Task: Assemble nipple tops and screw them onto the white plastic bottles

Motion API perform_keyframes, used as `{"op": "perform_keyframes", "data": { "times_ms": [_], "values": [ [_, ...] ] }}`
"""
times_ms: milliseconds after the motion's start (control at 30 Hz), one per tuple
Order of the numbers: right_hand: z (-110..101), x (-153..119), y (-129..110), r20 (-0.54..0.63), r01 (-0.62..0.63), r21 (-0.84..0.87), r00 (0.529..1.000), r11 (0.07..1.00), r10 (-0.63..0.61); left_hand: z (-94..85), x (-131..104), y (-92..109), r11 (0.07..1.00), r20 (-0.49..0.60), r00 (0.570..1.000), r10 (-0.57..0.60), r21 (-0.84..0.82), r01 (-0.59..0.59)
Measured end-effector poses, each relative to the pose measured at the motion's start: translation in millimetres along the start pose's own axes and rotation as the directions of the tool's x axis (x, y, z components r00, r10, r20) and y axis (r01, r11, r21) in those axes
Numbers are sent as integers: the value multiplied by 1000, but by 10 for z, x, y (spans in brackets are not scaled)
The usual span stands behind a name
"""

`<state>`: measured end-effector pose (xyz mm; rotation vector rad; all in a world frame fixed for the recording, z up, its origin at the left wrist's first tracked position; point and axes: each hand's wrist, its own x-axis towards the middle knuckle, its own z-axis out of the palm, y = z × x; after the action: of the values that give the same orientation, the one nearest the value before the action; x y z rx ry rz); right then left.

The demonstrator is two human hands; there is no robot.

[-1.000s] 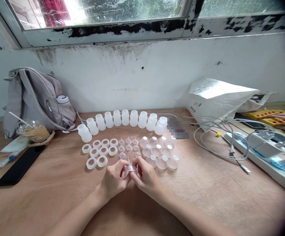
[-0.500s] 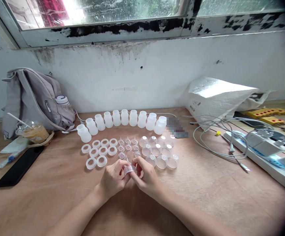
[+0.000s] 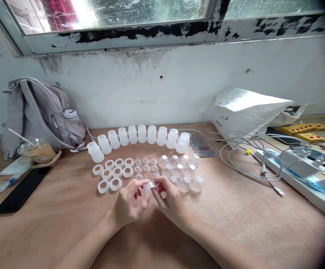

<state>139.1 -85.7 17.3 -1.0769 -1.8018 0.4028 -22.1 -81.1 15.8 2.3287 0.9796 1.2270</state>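
Note:
Between my two hands is a translucent screw ring (image 3: 148, 188), tilted, and part of it is covered by fingers. My left hand (image 3: 127, 200) holds its left side with bent fingers, the thumb standing a little off. On the other side my right hand (image 3: 170, 197) pinches it between thumb and index finger. Just beyond lie several clear bottle nipples (image 3: 145, 169). To their left are several frosted screw rings (image 3: 117, 172) in rows. Several clear domed caps (image 3: 184, 184) sit to the right, close to my right hand.
Several frosted bottles (image 3: 142, 133) stand in an arc behind the parts. At left are a black phone (image 3: 22, 190), a drink cup (image 3: 37, 150) and a backpack (image 3: 39, 112). Cables (image 3: 235, 149), a power strip (image 3: 299, 183) and a white bag (image 3: 243, 112) occupy the right.
The screw ring has been turned over between my fingers; the nipple tip that pointed up from it no longer shows. My left thumb has moved away from the ring.

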Motion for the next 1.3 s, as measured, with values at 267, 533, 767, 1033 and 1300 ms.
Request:
{"op": "perform_keyframes", "data": {
  "times_ms": [267,533,767,1033,1300],
  "values": [
    [0,4,-4,42,-77,153,997,985,71,-80,26,15,985,17,996,85,149,-87],
    [17,13,-20,152,-226,267,970,937,191,-62,58,-37,943,-3,980,197,274,-189],
    [-55,39,-94,68,-130,213,991,968,119,-56,71,-35,941,-26,989,146,311,-131],
    [-70,12,-119,140,2,181,990,984,-27,-38,53,-42,935,-45,991,124,341,-101],
    [-64,3,-118,160,-13,175,987,984,-16,-24,38,-60,937,-26,992,126,332,-110]
  ]
}}
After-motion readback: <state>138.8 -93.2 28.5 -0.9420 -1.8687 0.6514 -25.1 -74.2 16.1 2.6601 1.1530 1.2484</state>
